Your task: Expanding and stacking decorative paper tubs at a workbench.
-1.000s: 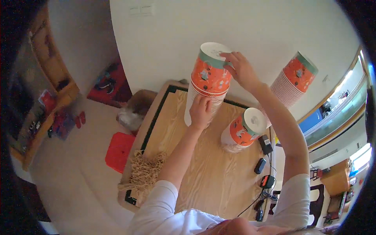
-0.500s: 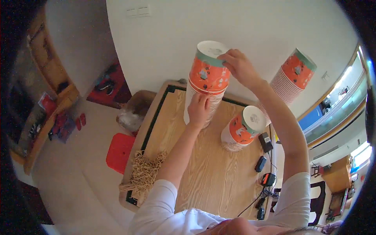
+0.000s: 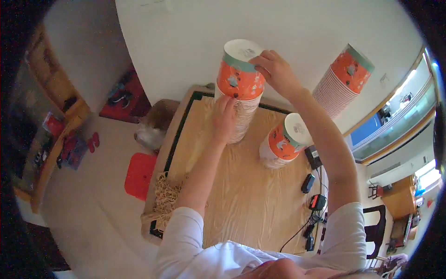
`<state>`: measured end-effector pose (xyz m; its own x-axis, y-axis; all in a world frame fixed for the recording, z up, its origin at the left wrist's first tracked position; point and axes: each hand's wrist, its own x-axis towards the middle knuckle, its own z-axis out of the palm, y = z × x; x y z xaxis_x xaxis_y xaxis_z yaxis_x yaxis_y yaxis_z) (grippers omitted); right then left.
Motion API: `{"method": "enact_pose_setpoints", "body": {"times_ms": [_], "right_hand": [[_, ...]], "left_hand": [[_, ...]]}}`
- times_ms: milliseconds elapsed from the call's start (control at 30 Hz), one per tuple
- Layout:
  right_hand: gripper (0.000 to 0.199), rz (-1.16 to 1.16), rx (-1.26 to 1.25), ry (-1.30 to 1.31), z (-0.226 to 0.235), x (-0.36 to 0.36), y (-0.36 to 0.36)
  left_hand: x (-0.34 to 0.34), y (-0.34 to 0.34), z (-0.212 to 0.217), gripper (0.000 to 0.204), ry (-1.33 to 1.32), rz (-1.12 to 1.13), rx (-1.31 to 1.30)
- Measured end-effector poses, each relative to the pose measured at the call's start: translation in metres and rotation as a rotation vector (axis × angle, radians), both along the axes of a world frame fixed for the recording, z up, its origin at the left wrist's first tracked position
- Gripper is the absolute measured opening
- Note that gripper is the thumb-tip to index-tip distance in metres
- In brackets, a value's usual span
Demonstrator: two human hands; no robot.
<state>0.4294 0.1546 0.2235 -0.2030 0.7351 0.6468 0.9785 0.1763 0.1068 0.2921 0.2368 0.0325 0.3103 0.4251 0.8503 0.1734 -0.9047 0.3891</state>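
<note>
A tall stack of upside-down paper buckets (image 3: 240,83) stands at the table's far side. Its top bucket is orange with a green band and a white base facing up; nested pale rims show below. My right hand (image 3: 278,73) is closed on the top bucket's upper right edge, thumb and fingers at the green band. Lower down, my left hand (image 3: 225,118) pinches near the orange bucket's rim, where it meets the nested rims. The left fingertips are partly hidden. A shorter bucket stack (image 3: 282,144) stands to the right, and a tall one (image 3: 341,83) leans further back.
Tan netted cord (image 3: 166,197) lies at the table's left edge. Black adapters (image 3: 308,183) and cables run down the right side of the wooden table (image 3: 246,200). A red stool (image 3: 139,176) and a box with clear plastic (image 3: 155,125) stand left. A white wall rises behind.
The view has shifted slightly, so the stacks and table sit a little higher in the picture. Both hands keep about the same places on the tall stack.
</note>
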Motion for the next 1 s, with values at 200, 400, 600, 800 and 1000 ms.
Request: {"method": "enact_pose_setpoints", "body": {"times_ms": [200, 400, 600, 800, 1000], "right_hand": [[0.029, -0.022, 0.002, 0.001, -0.012, -0.002, -0.012], [0.038, -0.334, 0.044, 0.359, -0.081, -0.019, -0.119], [0.037, -0.616, 0.110, 0.242, -0.202, 0.007, -0.206], [0.010, -0.566, 0.100, 0.404, -0.186, 0.014, -0.200], [0.008, -0.526, 0.063, 0.475, -0.168, 0.014, -0.208]], "left_hand": [[-0.008, 0.004, 0.003, 0.041, 0.122, -0.006, 0.122], [-0.062, -0.028, -0.017, 0.035, 0.275, -0.083, -0.095], [-0.131, -0.103, -0.098, 0.033, 0.399, -0.104, -0.321], [-0.169, -0.154, -0.121, 0.027, 0.376, -0.149, -0.371], [-0.217, -0.176, -0.134, 0.023, 0.334, -0.147, -0.410]]}}
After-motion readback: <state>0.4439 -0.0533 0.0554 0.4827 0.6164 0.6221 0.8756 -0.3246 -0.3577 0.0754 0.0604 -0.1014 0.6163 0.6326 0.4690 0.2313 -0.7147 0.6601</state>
